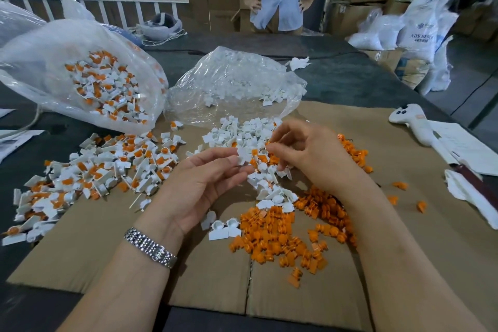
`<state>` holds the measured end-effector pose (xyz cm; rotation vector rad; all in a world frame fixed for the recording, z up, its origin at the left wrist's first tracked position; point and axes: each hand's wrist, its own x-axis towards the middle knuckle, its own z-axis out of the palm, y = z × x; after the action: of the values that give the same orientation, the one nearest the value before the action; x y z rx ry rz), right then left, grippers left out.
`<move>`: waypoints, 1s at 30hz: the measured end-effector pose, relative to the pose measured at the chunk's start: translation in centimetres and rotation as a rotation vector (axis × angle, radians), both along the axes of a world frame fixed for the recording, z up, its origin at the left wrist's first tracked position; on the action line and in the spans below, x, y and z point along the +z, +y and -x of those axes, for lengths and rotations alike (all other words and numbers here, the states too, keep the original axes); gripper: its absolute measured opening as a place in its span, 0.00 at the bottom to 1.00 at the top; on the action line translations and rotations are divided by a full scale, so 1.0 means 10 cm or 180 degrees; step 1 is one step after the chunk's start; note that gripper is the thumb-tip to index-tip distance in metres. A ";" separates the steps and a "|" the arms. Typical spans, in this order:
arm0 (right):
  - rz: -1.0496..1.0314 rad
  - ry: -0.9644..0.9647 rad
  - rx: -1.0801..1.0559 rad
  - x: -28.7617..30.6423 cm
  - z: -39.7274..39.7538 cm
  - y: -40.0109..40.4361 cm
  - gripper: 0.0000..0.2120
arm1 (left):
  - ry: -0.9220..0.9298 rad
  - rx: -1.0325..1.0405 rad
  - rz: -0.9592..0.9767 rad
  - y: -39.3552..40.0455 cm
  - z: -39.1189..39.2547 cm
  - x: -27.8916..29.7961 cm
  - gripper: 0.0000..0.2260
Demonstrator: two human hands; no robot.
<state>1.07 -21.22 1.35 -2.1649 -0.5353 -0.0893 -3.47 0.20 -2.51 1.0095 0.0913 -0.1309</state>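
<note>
Hands [199, 186] pinch sm. white cap [242, 158], orange plug [254, 153]

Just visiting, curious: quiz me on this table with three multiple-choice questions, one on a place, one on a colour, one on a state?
1. Where are the loose orange plugs? A in a bag; B on the cardboard, by the right forearm; C on the floor.
2. What colour is the piece the left hand pinches? A blue; B black; C white.
3. How is the big bag at the left? A holding parts; B knotted shut; C empty.
Answers: 1 B, they lie heaped on the cardboard; 2 C, it shows white in the grip; 3 A, white-and-orange parts show inside.
</note>
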 end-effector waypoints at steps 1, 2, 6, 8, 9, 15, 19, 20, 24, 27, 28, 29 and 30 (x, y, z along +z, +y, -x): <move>-0.0174 0.0016 0.0079 0.01 0.01 0.01 0.05 | 0.0012 -0.0031 0.0071 0.00 0.00 0.01 0.08; -0.0349 0.0047 0.0171 0.02 0.02 0.01 0.06 | 0.0024 -0.0067 0.0146 0.00 0.01 0.01 0.08; -0.0636 0.0358 0.0561 0.01 0.04 0.04 0.08 | 0.0059 -0.0130 0.0283 0.00 0.01 0.03 0.08; -0.0668 0.0412 0.0600 -0.01 0.04 0.08 0.08 | 0.0049 -0.0083 0.0095 -0.01 0.02 0.04 0.08; -0.0722 0.0407 0.0593 -0.02 0.05 0.09 0.08 | 0.0028 -0.0050 -0.0055 -0.02 0.03 0.04 0.09; -0.0727 0.0245 0.0714 -0.05 0.05 0.14 0.05 | -0.0054 0.0031 -0.0314 -0.05 0.04 0.05 0.08; -0.0664 0.0198 0.0808 -0.05 0.06 0.14 0.04 | -0.0089 0.0083 -0.0180 -0.06 0.05 0.05 0.06; -0.0644 0.0148 0.0782 -0.06 0.06 0.14 0.03 | -0.0097 0.0093 -0.0177 -0.07 0.05 0.05 0.06; -0.0665 0.0012 0.0617 -0.05 0.05 0.13 0.04 | -0.0137 0.0094 -0.0177 -0.09 0.06 0.06 0.07; -0.0589 0.0091 0.0671 -0.05 0.06 0.14 0.05 | -0.0165 0.0129 -0.0147 -0.09 0.06 0.07 0.07; -0.0570 0.0098 0.0690 -0.05 0.06 0.14 0.05 | -0.0182 0.0121 -0.0133 -0.09 0.06 0.07 0.07; -0.0559 0.0097 0.0703 -0.05 0.06 0.13 0.05 | -0.0201 0.0099 -0.0123 -0.09 0.06 0.07 0.07; -0.0556 0.0088 0.0706 -0.04 0.06 0.13 0.05 | -0.0218 0.0076 -0.0126 -0.08 0.06 0.08 0.07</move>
<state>0.45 -19.91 0.91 -1.9226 -0.7209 0.0151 -4.12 -0.63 -1.76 1.0509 0.0435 -0.0727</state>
